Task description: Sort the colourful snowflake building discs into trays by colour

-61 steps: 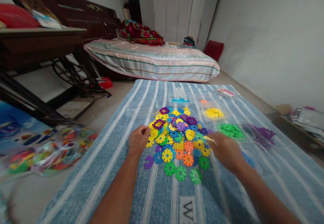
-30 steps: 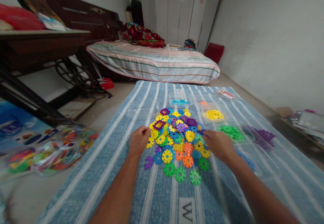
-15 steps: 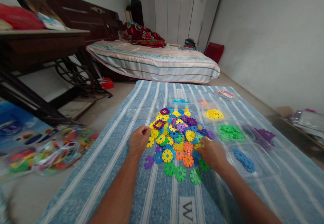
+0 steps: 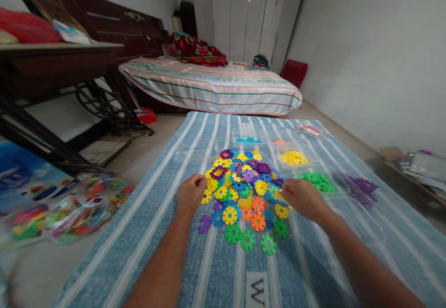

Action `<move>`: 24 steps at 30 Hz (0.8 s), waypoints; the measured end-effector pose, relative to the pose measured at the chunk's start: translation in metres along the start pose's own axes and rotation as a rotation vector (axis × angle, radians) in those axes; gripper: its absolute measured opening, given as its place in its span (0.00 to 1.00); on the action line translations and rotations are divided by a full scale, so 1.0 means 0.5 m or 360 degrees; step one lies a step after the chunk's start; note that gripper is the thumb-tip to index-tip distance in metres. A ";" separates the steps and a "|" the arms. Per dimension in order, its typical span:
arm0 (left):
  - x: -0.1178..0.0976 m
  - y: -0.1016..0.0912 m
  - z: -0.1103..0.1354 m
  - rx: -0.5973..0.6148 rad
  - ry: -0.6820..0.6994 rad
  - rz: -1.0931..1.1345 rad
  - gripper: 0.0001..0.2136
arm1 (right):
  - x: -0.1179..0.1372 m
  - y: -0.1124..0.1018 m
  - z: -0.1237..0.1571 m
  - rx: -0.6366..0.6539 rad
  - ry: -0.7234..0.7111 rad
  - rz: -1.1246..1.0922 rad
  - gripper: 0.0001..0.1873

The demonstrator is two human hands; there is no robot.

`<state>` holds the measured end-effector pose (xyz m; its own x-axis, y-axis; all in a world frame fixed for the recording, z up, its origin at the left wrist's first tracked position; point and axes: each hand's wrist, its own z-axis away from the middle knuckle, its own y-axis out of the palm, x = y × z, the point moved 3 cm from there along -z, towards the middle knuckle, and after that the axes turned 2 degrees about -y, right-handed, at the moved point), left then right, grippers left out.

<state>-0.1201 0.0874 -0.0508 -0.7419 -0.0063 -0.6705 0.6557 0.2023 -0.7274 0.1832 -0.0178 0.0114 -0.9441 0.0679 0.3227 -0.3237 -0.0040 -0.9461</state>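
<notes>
A mixed heap of plastic snowflake discs (image 4: pixel 244 182) in several colours lies on the striped cloth. At the heap's left edge is my left hand (image 4: pixel 191 195), fingers curled closed beside the yellow discs; whatever they may hold is hidden. My right hand (image 4: pixel 302 200) is over the heap's right edge, its fingertips pinched together just above yellow and blue discs. I cannot make out what is between them. Right of that hand stands a clear tray of green discs (image 4: pixel 318 182). My right wrist and forearm cover part of another clear tray (image 4: pixel 378 233) nearer me.
Further trays hold yellow discs (image 4: pixel 294 158), light-blue discs (image 4: pixel 248 140) and purple discs (image 4: pixel 362 189). A clear tray (image 4: pixel 195 155) stands left of the heap. On the floor at left lie plastic bags of colourful pieces (image 4: pixel 94 206). A bed (image 4: pixel 216 85) is beyond the table.
My right hand has shifted right and slightly up, uncovering a yellow disc and a green disc. Its forearm now hides the blue discs in the near tray. My left hand has barely moved.
</notes>
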 end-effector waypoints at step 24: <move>-0.007 -0.004 0.004 0.0016 -0.0011 0.0014 0.12 | 0.037 0.046 0.064 0.0184 0.0198 0.0398 0.12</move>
<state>-0.1188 0.0852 -0.0473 -0.7350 -0.0111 -0.6779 0.6637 0.1928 -0.7227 0.1565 -0.0485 -0.0035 -0.9827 0.1723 0.0677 -0.0940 -0.1493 -0.9843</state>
